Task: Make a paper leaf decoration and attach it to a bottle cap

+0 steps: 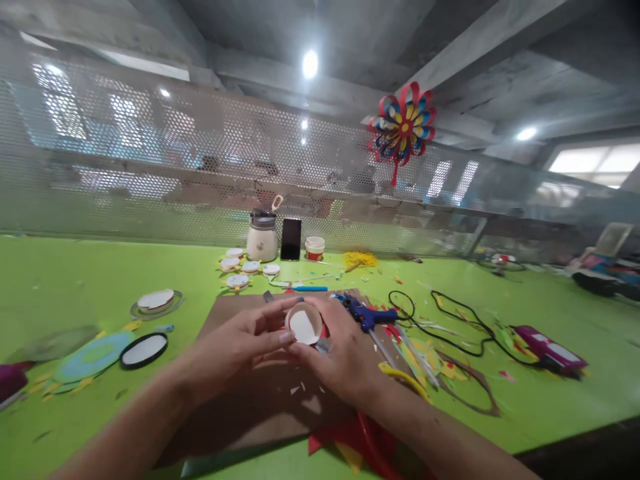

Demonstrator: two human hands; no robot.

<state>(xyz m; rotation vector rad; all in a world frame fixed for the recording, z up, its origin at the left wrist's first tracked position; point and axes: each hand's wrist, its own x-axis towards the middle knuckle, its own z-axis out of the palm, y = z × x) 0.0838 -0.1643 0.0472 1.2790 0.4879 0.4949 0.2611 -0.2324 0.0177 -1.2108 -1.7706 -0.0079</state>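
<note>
Both my hands meet over a brown cardboard sheet (pixel 260 400) on the green table (pixel 75 273). Between them is a small round paper cup (pixel 304 324), white inside with a tan rim, tilted so its opening faces me. My left hand (pixel 240 347) pinches the cup's left side with thumb and fingertips. My right hand (pixel 345 353) wraps round its right side and underneath. Something red shows just behind the cup. A blue glue gun (pixel 367 315) lies just right of my right hand.
A black cord (pixel 450 327) and paper scraps lie to the right, with a magenta object (pixel 547 347). Round discs (pixel 144 350) and rings lie left. A cream jug (pixel 262 237), a phone (pixel 291 239) and a cup (pixel 315 248) stand at the back. A paper pinwheel (pixel 403 127) hangs on the mesh.
</note>
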